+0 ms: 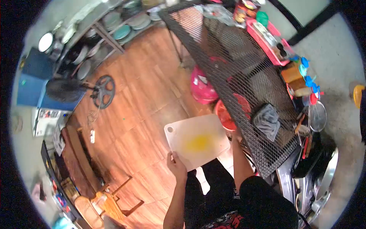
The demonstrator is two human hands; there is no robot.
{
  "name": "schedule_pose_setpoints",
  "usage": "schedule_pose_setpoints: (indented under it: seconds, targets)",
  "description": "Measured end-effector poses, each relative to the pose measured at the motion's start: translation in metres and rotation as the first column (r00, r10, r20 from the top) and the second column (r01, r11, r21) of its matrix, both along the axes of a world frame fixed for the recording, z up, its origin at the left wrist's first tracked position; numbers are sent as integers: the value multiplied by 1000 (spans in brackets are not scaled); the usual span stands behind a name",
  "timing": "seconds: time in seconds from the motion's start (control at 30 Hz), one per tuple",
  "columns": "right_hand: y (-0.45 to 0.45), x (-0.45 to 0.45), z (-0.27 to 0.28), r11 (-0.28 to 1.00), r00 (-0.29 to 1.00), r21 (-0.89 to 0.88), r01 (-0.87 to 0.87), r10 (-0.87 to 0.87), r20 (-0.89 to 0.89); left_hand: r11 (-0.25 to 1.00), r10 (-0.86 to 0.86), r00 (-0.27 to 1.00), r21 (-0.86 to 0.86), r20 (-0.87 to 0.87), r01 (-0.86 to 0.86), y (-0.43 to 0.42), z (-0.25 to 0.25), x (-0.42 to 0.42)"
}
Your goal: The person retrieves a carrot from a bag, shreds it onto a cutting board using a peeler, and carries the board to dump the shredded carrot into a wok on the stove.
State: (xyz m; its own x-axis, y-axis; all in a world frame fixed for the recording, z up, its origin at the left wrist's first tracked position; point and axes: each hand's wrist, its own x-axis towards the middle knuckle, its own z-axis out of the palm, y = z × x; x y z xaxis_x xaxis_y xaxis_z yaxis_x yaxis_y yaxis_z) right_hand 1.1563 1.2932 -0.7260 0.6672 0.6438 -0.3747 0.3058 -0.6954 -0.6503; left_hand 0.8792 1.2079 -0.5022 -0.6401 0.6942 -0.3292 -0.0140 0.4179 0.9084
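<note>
A white cutting board (182, 130) with a hole in one corner is held out level above the floor in front of my body. Blurry yellow colour (198, 142) covers its middle. My left hand (176, 165) grips the board's near left edge, thumb on top and fingers beneath. On the other side, my right hand (236, 136) is close to the board's right edge and the mesh table's edge; its fingers are hidden, so its hold cannot be made out. A red basin (227, 119) sits just beyond the board, partly behind the table edge.
A black mesh table (238, 110) runs along my right, with a grey cloth (267, 121) and a pink basket (263, 36) on it. A pink bucket or bag (202, 86) is beside it. A fan (66, 89) and a wooden chair (105, 204) stand leftward on the tiled floor (148, 95).
</note>
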Motion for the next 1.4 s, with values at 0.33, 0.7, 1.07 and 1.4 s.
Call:
schedule_pose_setpoints:
  seconds: [0.33, 0.7, 1.07, 1.4]
  targets:
    - [-101, -127, 183, 122, 196, 200, -972, 892, 407, 885, 451, 892, 125, 17, -450, -163, 66, -74]
    - [-138, -293, 127, 175, 188, 110, -978, 975, 119, 265, 925, 324, 272, 198, -925, -480, 116, -149]
    - [-443, -585, 346, -281, -567, 495, -822, 336, -752, -243, 945, -114, 424, 306, -872, -665, 125, -133]
    - [-567, -705, 296, -460, -675, 496, -737, 453, -583, -350, 896, -254, 228, 365, -908, -736, 131, -175]
